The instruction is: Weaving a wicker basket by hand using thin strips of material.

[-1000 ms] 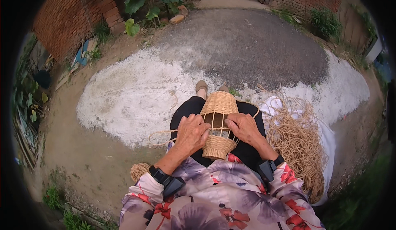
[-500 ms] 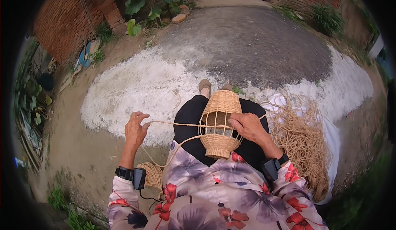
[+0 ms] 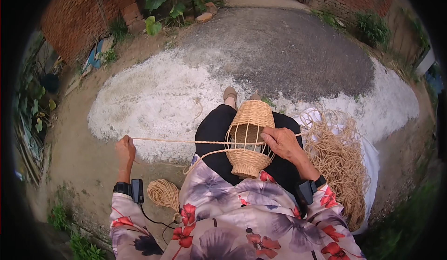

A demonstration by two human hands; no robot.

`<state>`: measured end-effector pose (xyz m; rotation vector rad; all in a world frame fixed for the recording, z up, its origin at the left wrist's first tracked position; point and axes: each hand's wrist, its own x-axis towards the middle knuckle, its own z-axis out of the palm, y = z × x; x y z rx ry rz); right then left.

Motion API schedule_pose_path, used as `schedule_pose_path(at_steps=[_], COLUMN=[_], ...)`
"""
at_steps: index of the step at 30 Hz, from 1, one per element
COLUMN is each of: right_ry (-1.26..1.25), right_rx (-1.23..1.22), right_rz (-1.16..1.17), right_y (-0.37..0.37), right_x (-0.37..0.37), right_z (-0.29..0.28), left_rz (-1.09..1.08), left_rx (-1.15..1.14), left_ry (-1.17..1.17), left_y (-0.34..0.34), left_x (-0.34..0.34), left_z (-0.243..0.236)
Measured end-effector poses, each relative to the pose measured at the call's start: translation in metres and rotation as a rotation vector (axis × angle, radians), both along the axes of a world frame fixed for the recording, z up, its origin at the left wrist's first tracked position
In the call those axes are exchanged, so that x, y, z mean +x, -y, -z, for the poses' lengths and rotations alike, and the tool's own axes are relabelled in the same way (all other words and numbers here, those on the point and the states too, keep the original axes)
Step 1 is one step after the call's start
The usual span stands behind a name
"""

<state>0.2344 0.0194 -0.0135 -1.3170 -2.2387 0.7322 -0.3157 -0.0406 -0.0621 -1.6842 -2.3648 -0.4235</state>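
A woven basket point(image 3: 253, 114) of tan cord rests on my lap, with bare upright ribs across its open middle. My right hand point(image 3: 283, 143) grips those ribs at the basket's right side; its fingertips are partly hidden. Far out to the left, my left hand point(image 3: 125, 149) is closed on a cord point(image 3: 172, 141), which runs taut to the basket's middle. Another length of cord curves loosely from the basket's lower woven band toward the left.
A cord bundle point(image 3: 163, 192) lies on the ground by my left forearm. To the right, a large tangled heap of cord point(image 3: 340, 162) sits on a white sheet point(image 3: 371, 167). Plants point(image 3: 174, 1) and brick walls point(image 3: 70, 24) stand farther off.
My left hand has moved outward to the left and closed on the cord, drawing it straighter. My right hand and the basket have stayed almost in place.
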Motion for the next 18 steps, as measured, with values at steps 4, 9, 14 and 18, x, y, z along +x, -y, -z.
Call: schedule_pose_path(at_steps=[4,9,14,18], right_ry=[-0.036,-0.021,-0.073,-0.049], right_rx=[-0.036,0.007,0.012,0.018], right_rz=[-0.031,0.018,0.000,0.011], right_y=[-0.003,0.002,0.006,0.006], right_x=[-0.007,-0.001,-0.007,-0.006], right_z=[0.001,0.005,0.004,0.004], left_rz=[-0.399,0.117,0.688,0.845], left_rx=[-0.085,-0.217,-0.288,-0.140], left_ry=[0.003,1.258,0.811,0.632], left_y=[0.078,0.000,-0.008,-0.011], left_x=[-0.131,0.097,0.265,0.289], left_z=[0.028,-0.024,-0.057,-0.056])
